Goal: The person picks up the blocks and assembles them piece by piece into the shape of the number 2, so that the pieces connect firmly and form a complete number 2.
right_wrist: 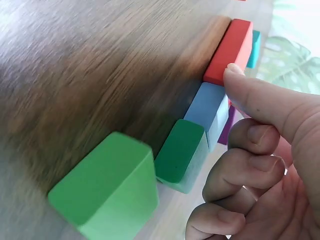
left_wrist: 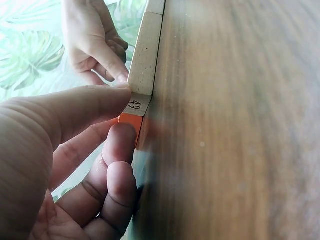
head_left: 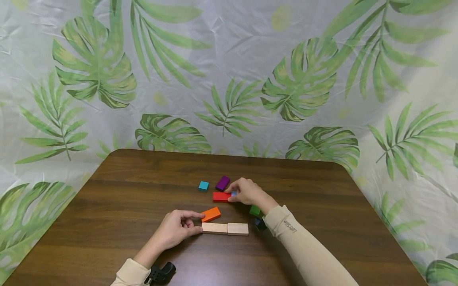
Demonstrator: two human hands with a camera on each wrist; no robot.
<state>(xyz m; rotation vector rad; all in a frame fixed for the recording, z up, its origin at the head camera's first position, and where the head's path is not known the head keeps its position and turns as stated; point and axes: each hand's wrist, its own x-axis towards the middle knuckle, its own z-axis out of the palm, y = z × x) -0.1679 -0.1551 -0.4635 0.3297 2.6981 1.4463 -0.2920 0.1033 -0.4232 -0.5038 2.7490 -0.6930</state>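
Note:
My left hand (head_left: pixel 177 229) rests at the left ends of two blocks. Its thumb touches the end of a plain wooden block (head_left: pixel 214 228), marked with a number in the left wrist view, and its index finger touches an orange block (head_left: pixel 211 215). Another plain wooden block (head_left: pixel 237 229) continues the line, end to end. Farther back, my right hand (head_left: pixel 247 191) pinches the right end of a red block (head_left: pixel 222 197) between thumb and index finger; the fingertip behind is hidden in the right wrist view. A blue block (right_wrist: pixel 206 105) adjoins the red one, partly covered by the hand.
Behind the red block lie a purple block (head_left: pixel 222 183) and a small turquoise block (head_left: pixel 203 186). A dark green block (right_wrist: pixel 182 150) and a lighter green block (right_wrist: pixel 107 182) sit near the right wrist. The brown table (head_left: pixel 143 174) meets a leaf-patterned cloth (head_left: pixel 236 59).

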